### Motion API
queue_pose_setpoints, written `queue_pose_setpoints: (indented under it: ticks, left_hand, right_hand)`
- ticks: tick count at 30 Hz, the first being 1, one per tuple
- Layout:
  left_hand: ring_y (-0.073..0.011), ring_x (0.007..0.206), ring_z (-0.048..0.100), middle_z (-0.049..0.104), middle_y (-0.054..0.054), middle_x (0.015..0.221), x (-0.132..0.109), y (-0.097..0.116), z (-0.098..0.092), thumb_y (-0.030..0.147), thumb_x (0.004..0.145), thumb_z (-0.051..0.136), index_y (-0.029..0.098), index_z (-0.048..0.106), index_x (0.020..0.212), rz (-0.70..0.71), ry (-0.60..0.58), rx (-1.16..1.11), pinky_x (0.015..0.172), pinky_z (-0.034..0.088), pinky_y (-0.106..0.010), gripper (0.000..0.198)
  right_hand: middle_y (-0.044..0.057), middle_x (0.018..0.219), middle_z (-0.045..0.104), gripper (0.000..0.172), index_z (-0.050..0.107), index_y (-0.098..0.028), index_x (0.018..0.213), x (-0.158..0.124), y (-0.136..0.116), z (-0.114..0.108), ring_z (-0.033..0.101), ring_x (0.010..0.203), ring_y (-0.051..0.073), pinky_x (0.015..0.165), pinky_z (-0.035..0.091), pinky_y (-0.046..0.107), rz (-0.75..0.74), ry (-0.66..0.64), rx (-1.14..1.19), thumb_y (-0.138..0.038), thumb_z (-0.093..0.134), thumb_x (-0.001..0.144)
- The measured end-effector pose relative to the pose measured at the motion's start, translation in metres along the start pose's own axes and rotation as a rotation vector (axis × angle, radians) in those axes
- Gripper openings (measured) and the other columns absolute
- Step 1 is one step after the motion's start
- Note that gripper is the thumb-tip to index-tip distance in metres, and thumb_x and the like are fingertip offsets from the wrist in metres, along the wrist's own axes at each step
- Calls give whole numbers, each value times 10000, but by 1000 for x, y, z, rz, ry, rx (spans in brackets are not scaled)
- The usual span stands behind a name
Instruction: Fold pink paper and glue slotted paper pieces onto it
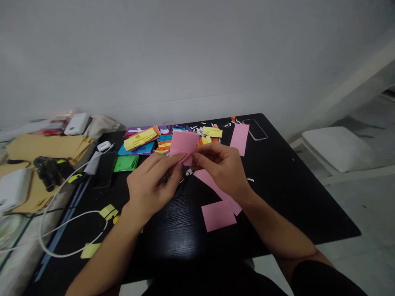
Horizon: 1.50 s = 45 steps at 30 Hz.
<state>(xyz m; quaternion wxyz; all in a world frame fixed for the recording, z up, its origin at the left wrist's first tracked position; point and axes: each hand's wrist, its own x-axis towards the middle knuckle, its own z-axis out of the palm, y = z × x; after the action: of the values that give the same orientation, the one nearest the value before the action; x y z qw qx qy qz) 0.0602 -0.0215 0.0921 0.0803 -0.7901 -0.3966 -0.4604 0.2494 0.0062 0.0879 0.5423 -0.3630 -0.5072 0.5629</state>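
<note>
A pink sheet of paper (pixel 184 142), bent across its lower part, is held up above the black table between both hands. My left hand (pixel 156 179) pinches its lower left side with thumb and forefinger. From the right, my right hand (pixel 220 166) grips the lower right edge, its fingertips close to the left thumb. Below the right wrist lie a pink rectangle (pixel 219 215) and a longer pink strip (pixel 216 185), partly hidden by the hand. Another pink strip (pixel 240 139) rests farther back. What lies directly under the hands is mostly hidden.
Behind the hands are yellow folded papers (pixel 141 139), a green stack (pixel 126 163) and white scraps. A phone (pixel 105 169) and a looping white cable (pixel 43 230) lie at left, near brown envelopes (pixel 46 148). A phone-shaped frame (pixel 255 130) is at back right; a white stool (pixel 336 149) stands beyond.
</note>
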Motion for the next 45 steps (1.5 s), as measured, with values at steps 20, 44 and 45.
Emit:
queue_pose_setpoints:
  ticks: [20, 44, 45]
  left_hand:
    - [-129, 819, 722, 728, 3, 977, -5, -19, 5, 132, 921, 773, 234, 637, 1236, -341, 46, -475, 741, 616, -252, 358]
    - [-111, 688, 674, 812, -6, 917, -1, -10, -2, 214, 953, 798, 268, 829, 1065, -455, 11, -563, 607, 540, -235, 128]
    - [-119, 691, 677, 815, -11, 919, -1, -10, -2, 222, 964, 788, 274, 835, 1062, -462, 12, -568, 601, 539, -246, 121]
  right_hand:
    - [27, 1049, 781, 730, 590, -272, 1244, 6, 0, -13, 785, 927, 209, 801, 670, 343, 88, -216, -71, -289, 1016, 652]
    - [6, 953, 848, 114, 856, -268, 979, 2, -14, -18, 794, 902, 188, 848, 667, 350, -159, -120, -205, -218, 837, 878]
    - [0, 961, 851, 126, 860, -281, 978, 2, -16, -17, 796, 905, 186, 854, 670, 349, -169, -121, -195, -208, 832, 879]
